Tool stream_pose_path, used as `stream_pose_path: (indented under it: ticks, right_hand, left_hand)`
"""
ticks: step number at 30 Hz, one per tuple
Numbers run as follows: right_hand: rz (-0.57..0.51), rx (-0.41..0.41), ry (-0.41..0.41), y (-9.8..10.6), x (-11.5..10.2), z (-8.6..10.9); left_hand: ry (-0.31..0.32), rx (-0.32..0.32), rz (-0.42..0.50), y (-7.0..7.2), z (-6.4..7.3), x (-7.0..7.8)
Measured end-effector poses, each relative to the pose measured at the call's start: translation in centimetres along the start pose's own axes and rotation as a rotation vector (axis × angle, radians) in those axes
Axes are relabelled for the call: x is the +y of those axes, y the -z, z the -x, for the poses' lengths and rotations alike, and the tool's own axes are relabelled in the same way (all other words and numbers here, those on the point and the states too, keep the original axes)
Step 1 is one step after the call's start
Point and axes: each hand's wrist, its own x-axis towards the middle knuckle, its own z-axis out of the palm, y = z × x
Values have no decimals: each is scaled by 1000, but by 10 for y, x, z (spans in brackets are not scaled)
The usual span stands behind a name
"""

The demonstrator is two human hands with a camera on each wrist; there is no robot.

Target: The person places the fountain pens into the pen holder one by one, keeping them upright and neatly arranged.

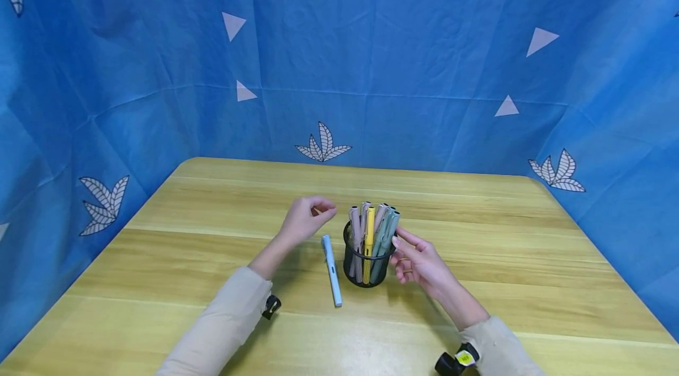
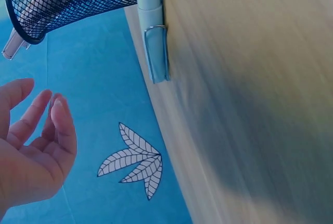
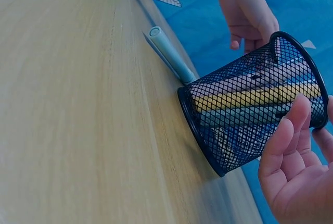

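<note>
A black mesh pen holder [image 1: 364, 273] stands upright on the table, filled with several pens: a yellow pen [image 1: 369, 228], purple ones and green ones. At its right side, my right hand [image 1: 421, 261] holds the rim between thumb and index finger, the other fingers loosely bent. Left of the holder a light blue pen [image 1: 332, 270] lies flat, its clip end pointing away from me. My left hand [image 1: 306, 220] hovers beyond that pen's far end, fingers loosely curved with nothing in them. In the left wrist view the blue pen [image 2: 152, 41] shows its clip.
The wooden table [image 1: 212, 246] has rounded far corners. Behind it hangs a blue cloth [image 1: 403, 40] with white leaves and triangles. Each sleeved wrist carries a small black camera, such as the right wrist camera [image 1: 451, 363].
</note>
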Motion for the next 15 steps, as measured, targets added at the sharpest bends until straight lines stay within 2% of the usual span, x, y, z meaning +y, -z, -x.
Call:
stream_pose_path:
  ticks: [3,7,9,12,15]
  right_hand:
    - [2,2,0,0,0,0]
    - [6,1,2,0,0,0]
    - [9,0,2,0,0,0]
    - [12,2,0,0,0,0]
    - [13,5,0,0,0,0]
  left_hand:
    - [-4,-21,-35,2,2,-2]
    - [-30,-37,-33,2,7,-7]
    - [-23,-45,-33,2,9,-8]
    - [21,-72,-43,2,11,-10]
    - [124,-134,-43,3,11,-12]
